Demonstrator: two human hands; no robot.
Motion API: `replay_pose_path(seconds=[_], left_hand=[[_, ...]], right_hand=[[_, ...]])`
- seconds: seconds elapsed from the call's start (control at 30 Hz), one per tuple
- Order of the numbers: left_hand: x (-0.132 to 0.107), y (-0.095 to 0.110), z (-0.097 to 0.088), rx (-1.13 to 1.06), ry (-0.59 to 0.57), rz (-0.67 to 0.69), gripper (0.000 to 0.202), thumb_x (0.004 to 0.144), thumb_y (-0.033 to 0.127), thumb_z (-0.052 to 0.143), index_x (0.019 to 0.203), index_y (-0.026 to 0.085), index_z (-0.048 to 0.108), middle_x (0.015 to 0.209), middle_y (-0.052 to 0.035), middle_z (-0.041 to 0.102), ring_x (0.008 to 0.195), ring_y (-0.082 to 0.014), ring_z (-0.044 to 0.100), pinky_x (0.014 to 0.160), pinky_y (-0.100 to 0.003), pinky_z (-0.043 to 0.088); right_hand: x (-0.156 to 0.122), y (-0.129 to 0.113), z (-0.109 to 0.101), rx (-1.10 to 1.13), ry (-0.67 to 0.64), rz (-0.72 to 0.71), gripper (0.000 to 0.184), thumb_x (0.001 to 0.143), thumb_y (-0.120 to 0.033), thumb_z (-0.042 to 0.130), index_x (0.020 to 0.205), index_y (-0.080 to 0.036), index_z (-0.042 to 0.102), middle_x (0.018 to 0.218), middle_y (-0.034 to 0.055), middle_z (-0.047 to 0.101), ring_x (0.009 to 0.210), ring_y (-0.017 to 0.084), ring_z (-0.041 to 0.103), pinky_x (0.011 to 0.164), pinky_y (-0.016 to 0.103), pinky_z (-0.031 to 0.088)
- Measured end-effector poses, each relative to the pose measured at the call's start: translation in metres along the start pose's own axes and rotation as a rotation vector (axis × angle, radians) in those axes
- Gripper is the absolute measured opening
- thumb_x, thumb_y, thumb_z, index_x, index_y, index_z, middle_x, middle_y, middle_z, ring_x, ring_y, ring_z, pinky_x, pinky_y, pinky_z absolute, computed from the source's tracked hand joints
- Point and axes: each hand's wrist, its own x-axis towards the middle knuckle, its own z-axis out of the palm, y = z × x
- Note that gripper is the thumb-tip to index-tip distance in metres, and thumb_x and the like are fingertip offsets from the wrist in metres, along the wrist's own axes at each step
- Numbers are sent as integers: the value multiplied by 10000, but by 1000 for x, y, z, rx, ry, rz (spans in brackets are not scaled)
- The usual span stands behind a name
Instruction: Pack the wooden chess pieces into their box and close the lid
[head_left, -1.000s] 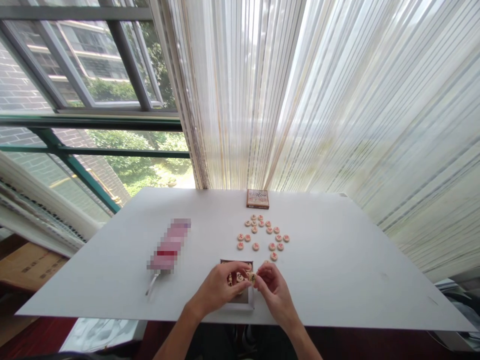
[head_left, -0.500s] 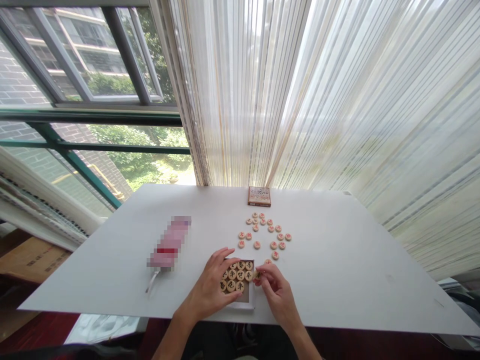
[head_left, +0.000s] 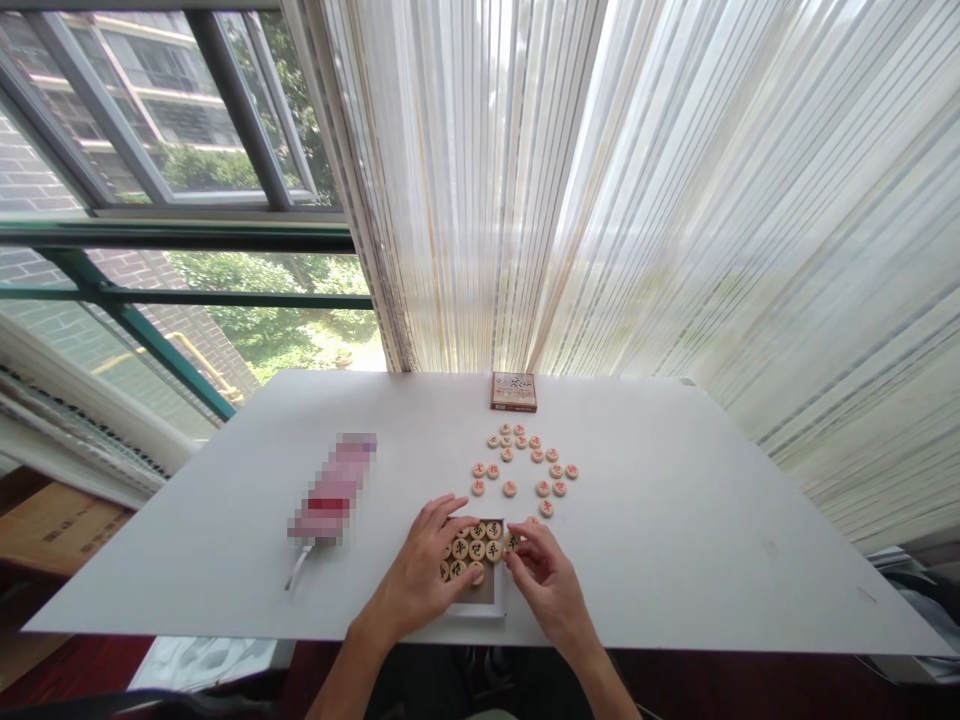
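Where the near edge of the flat white desk (head_left: pixel 675 520) is reached, a small shallow white-rimmed square tray (head_left: pixel 480 606) is seen, part-filled w/ round pale wooden discs marked in black (head_left: pixel 471 549). The left hand (head_left: pixel 416 575) is laid over the tray's left side, fingers spread, grip wide, nothing clasped. The right hand (head_left: pixel 550 585) is held at the tray's right rim; its grip is narrow, thumb & forefinger pinched on a single wooden disc (head_left: pixel 512 541). Whether that disc touches the rim cannot be told.

Such a disc is judged light, stiff, smooth-faced & a bit slippery, not fragile; it is best taken by its edge, at opposite sides.

Beyond the tray, round wooden discs marked in red (head_left: pixel 525 465) are scattered loose, & a small brown printed box (head_left: pixel 514 391) is set near the far edge. A pink oblong item (head_left: pixel 334 487), blurred, is laid well apart to the left. The desk top is judged matt & level. Behind it a striped sheer white curtain (head_left: pixel 675 200) is hung beside a grey-framed window (head_left: pixel 187 210), w/ trees & buildings outside.
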Motion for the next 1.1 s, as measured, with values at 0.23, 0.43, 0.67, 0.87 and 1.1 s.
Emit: replay_pose_path(seconds=[0.23, 0.43, 0.67, 0.87, 1.1], left_hand=[[10, 18, 9, -184, 16, -44, 261, 906, 245, 604, 1164, 256, 640, 1209, -73, 655, 1125, -240, 615, 1006, -394, 504], [11, 28, 18, -267, -36, -112, 249, 927, 288, 596, 1164, 275, 673, 1084, -36, 726, 946, -201, 676, 878, -308, 536], [12, 34, 20, -307, -17, -142, 274, 920, 264, 586, 1177, 254, 681, 1060, -43, 740, 857, -183, 683, 827, -287, 543], [13, 38, 22, -392, 6, -189, 196, 924, 286, 584, 1086, 236, 682, 913, -10, 738, 759, -154, 669, 727, -251, 532], [14, 37, 23, -450, 14, -236, 183, 926, 329, 585, 1037, 216, 677, 907, -18, 737, 764, -155, 672, 725, -249, 530]], right_hand=[[0, -3, -1, 9, -39, -3, 299, 898, -358, 665, 1174, -246, 668, 1127, 83, 592, 834, 175, 665, 826, 331, 595], [-1, -2, -1, 18, -40, 3, 291, 909, -364, 653, 1178, -255, 665, 1136, 81, 607, 893, 191, 679, 875, 351, 584], [-2, -14, 0, 62, -93, 9, 301, 952, -393, 580, 1206, -269, 684, 1128, 93, 597, 982, 229, 665, 844, 363, 605], [-4, -6, 1, 168, -85, 76, 350, 931, -383, 629, 1260, -267, 599, 1081, 79, 681, 974, 230, 698, 867, 381, 588], [-5, -3, 2, 169, -66, 87, 317, 900, -390, 671, 1175, -239, 625, 1073, 93, 709, 1005, 254, 696, 900, 413, 568]])
